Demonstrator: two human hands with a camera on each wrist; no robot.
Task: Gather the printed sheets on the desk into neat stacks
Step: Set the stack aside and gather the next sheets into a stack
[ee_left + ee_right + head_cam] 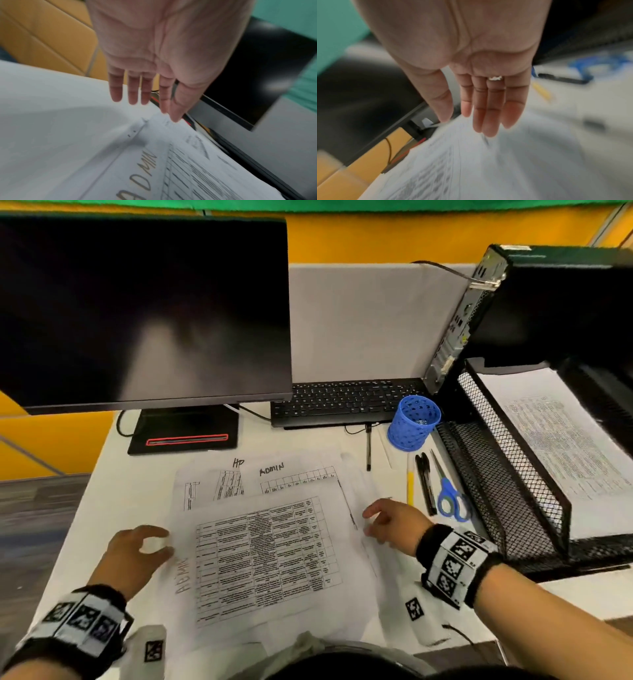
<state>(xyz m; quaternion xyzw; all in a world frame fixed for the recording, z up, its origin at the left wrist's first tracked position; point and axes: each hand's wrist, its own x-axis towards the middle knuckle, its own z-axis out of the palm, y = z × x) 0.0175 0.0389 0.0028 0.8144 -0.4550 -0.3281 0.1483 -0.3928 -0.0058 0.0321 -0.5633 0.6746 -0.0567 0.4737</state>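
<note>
Sheets lie in mesh tray.

Left hand and right hand both palm-down, fingers straight and relaxed – wrists banded, forearms angled inward

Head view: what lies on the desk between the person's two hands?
The printed sheet with the dense table, handwritten ADMIN along its left margin, topmost of the spread sheets. The left hand is at its left edge, the right hand at its right. The head view shows this.
</note>
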